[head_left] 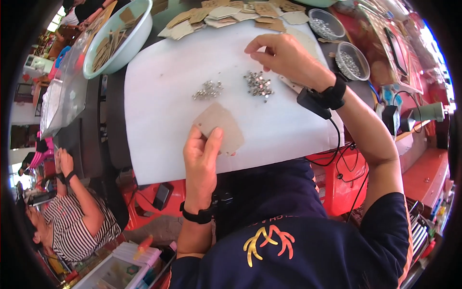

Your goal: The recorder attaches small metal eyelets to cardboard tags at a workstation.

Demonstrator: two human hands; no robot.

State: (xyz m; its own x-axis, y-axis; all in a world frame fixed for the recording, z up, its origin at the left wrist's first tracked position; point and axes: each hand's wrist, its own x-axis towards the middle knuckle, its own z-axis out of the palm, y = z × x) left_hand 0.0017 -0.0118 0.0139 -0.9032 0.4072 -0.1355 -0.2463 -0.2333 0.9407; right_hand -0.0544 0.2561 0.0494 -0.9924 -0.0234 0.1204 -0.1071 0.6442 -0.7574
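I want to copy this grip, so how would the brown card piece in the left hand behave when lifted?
The card piece looks thin and flat, so probably light. The left hand pinches only one edge, yet the rest shows no droop, so likely fairly stiff. Its matte surface probably won't slip on the white sheet.

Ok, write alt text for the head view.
The left hand holds a tan cardboard piece on a white sheet, while the right hand pinches near a pile of small silver metal pieces. A second pile lies beside it.
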